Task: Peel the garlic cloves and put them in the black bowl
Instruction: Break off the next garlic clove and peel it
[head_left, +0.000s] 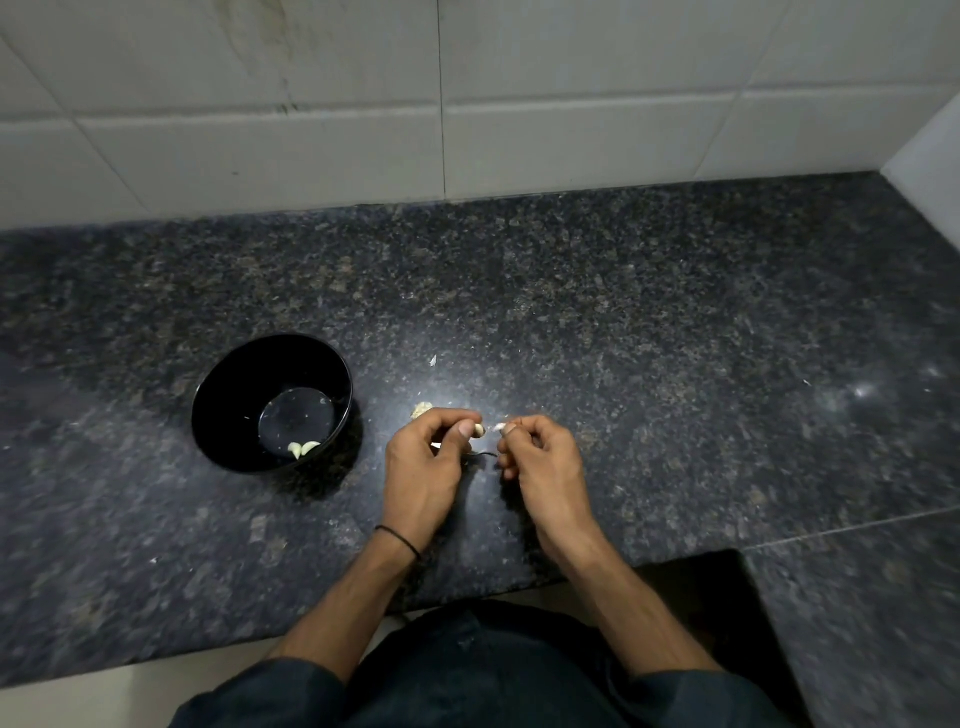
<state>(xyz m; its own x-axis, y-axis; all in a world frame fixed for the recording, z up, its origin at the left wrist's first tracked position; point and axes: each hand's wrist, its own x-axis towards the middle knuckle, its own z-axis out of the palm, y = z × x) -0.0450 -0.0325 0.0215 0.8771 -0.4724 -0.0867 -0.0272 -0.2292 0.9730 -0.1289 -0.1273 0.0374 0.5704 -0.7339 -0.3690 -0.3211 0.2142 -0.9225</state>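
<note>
Pinched between the thumb and curled fingers of a person's left hand (423, 462), a small garlic clove (478, 429) is held just above a dark speckled granite countertop (675, 338), its pale tip poking out past the thumbnail. Close beside it, the right hand (540, 467) has its fingertips drawn together on a pale scrap (500, 427); the blur makes it impossible to tell whether this is loose skin or part of the clove. The two hands sit knuckle to knuckle with a narrow gap between them. To the left, well apart from the hands, a black bowl (234, 384) stands upright on the counter with two peeled cloves (304, 448) lying against its near inner wall. A crumpled bit of peel (422, 409) lies on the stone just beyond the left hand, and a smaller flake (432, 359) lies farther back. A thin black band (400, 540) circles the left wrist. White wall tiles (571, 145) rise behind the counter.
</note>
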